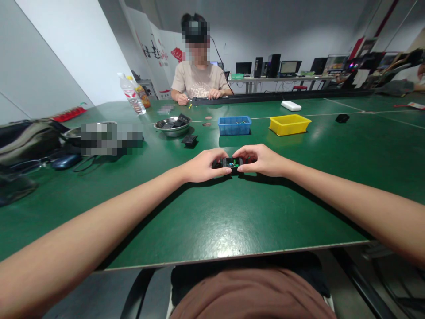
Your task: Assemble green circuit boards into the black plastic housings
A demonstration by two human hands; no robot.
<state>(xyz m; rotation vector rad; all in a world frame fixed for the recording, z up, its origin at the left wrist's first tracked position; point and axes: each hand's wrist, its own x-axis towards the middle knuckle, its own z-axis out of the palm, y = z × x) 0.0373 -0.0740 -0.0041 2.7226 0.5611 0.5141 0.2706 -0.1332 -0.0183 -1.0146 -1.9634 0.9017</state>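
Observation:
Between my two hands, just above or on the green table, is a small black plastic housing (235,170) with green and bluish parts inside. My left hand (208,165) grips its left side, thumb along the near edge and fingers behind. From the right, my right hand (258,161) pinches the other side in the same way. Some dark and reddish bits show within the curl of the right fingers, too small to make out. Beyond my left hand lies a black square part (190,141). A metal bowl (172,132) holding several black parts stands farther back.
A blue bin (234,129) with small metal pieces and a yellow bin (289,127) stand beyond my hands. Bottles (134,96), a bag (33,137) and cables lie left. A white box (291,106) and black piece (342,118) are right. A person (201,79) works opposite.

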